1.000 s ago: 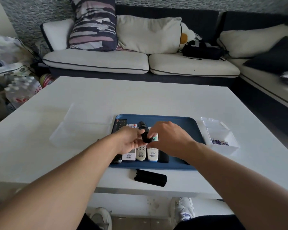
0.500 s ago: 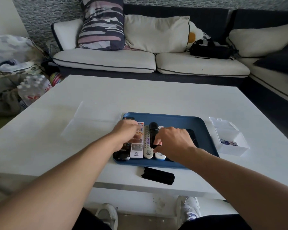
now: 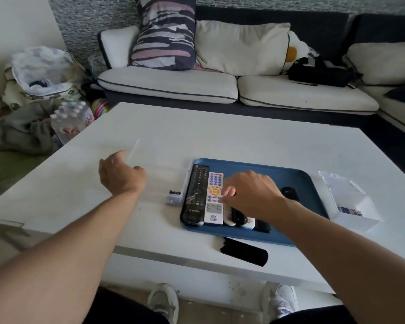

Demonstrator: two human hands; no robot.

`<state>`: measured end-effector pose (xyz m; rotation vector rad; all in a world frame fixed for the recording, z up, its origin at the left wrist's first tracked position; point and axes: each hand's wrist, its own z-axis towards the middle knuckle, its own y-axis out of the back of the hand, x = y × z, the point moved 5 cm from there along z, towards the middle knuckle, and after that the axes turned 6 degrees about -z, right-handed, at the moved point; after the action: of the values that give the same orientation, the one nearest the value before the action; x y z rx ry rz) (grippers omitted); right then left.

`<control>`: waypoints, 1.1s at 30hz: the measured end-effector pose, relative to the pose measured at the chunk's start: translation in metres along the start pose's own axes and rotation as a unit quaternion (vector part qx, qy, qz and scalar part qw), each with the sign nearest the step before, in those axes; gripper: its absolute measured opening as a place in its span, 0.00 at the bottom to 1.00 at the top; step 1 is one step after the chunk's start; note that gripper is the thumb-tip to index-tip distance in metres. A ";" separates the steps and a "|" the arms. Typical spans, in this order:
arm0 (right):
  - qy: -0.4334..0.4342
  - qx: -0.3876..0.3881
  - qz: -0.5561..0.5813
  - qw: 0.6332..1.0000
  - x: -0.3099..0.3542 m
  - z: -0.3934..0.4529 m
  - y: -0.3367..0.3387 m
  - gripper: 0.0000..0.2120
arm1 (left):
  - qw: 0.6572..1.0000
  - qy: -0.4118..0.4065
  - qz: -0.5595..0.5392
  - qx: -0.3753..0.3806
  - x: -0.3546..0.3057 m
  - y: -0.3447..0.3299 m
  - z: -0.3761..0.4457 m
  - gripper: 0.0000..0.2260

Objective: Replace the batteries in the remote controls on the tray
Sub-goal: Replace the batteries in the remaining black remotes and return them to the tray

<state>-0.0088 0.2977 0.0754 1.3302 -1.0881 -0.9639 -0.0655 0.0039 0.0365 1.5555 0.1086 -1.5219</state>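
The remotes (image 3: 214, 197) lie side by side on the blue tray (image 3: 297, 181), long axes running away from the person. The right hand (image 3: 250, 195) hovers directly over them, fingers curled (grip hidden); the left hand (image 3: 121, 175), loosely curled and seemingly empty, is well off to the side.

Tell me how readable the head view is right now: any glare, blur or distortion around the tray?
Head view: soft, even light with no hard shadows; the glossy white table is washed out, so the clear plastic box by the left hand nearly vanishes; wide-angle bending at the edges; the right hand hides several remotes on the blue tray; button labels are soft.
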 end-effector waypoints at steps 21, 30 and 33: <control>0.220 0.070 -0.131 0.964 0.130 0.115 -0.037 0.18 | 0.982 -0.031 -0.178 -0.048 0.013 0.001 0.009 0.13; 0.207 0.151 -0.170 0.952 0.138 0.134 -0.041 0.14 | 0.985 -0.030 -0.163 -0.040 0.020 0.000 0.011 0.13; 0.203 0.147 -0.216 0.944 0.141 0.130 -0.044 0.13 | 0.988 -0.011 -0.154 -0.026 0.026 0.000 0.012 0.12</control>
<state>-0.0968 0.1275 0.0315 1.9698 -0.6469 -0.7990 -0.0686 -0.0178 0.0175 1.5311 0.3896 -1.7596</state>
